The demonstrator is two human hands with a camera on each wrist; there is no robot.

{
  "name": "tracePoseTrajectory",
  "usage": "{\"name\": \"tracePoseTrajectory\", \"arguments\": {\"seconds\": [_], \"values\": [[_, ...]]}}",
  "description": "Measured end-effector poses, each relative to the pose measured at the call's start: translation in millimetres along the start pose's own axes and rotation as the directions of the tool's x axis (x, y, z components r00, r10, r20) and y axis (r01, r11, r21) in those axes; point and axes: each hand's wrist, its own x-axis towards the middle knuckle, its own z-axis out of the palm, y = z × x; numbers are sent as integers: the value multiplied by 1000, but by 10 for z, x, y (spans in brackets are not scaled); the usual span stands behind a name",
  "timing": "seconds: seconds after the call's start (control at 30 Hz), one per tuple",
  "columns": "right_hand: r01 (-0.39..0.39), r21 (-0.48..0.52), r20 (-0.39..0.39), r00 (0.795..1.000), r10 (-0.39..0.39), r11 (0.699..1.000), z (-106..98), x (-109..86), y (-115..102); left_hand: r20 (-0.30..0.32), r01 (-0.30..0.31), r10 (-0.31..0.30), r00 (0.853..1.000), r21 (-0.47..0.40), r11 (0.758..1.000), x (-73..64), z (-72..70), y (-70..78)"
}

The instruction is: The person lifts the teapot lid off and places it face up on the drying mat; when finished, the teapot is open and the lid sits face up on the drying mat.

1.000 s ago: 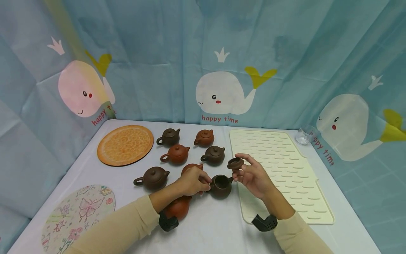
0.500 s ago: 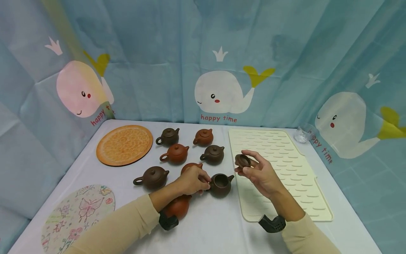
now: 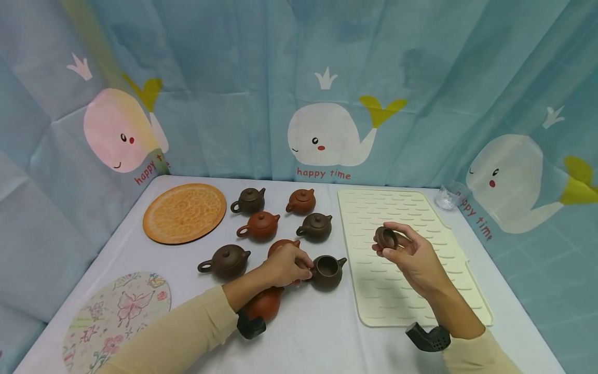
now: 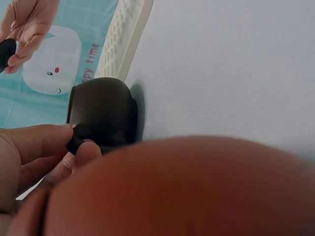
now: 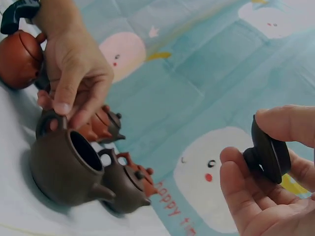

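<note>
A dark brown teapot (image 3: 326,275) without its lid stands on the white cloth, its spout to the right. My left hand (image 3: 288,266) pinches its handle; in the right wrist view the teapot (image 5: 66,164) shows its round opening, and thumb and fingers meet at the handle. Over the cream mat my right hand (image 3: 416,257) holds the dark brown lid (image 3: 386,238) tilted on its side, hollow underside toward the head camera. The right wrist view has the lid (image 5: 268,150) between thumb and fingers, its knob near the fingertips. An orange-red teapot (image 4: 187,191) fills the lower left wrist view.
Several lidded brown and red teapots stand left of and behind the held one, such as the dark one (image 3: 227,262) and the red one (image 3: 261,227). The ridged cream mat (image 3: 374,306) lies right. Two round mats (image 3: 184,213) and a clear glass (image 3: 447,199) stand further out.
My right hand has moved right, carrying the lid away from the teapot and over the cream mat, while turning the lid onto its side. The left hand has stayed at the teapot's handle.
</note>
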Motion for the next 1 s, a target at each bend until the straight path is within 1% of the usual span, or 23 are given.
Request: {"name": "tracePoseTrajectory", "arguments": {"seconds": [0.1, 0.2, 0.3, 0.47, 0.53, 0.73, 0.87, 1.0], "values": [[19, -57, -6, 1000, -19, 998, -57, -51, -57, 3, 7, -7, 1000, 12, 1000, 7, 2, 5], [28, -117, -33, 999, -32, 993, -105, -108, -111, 3, 15, -15, 1000, 27, 1000, 10, 7, -1], [30, -168, -74, 996, -43, 985, -159, -171, -157, 0, 8, -8, 1000, 37, 999, 13, 13, -3], [29, -236, -110, 992, -56, 971, -302, -291, -211, -7, 6, -6, 1000, 50, 999, 8, 15, 3], [36, -234, -119, 991, -65, 972, -373, -343, -228, -7, 8, -7, 1000, 53, 999, 0, 17, 7], [81, -174, -144, 984, -107, 981, -553, -478, -267, -8, 3, -2, 1000, 49, 999, -19, 10, 16], [86, -159, -167, 979, -113, 983, -650, -558, -270, -8, 1, -1, 1000, 49, 999, -20, 6, 8], [79, -151, -195, 975, -108, 985, -744, -656, -253, 4, 1, -1, 1000, 42, 999, -15, 5, -3]]}}
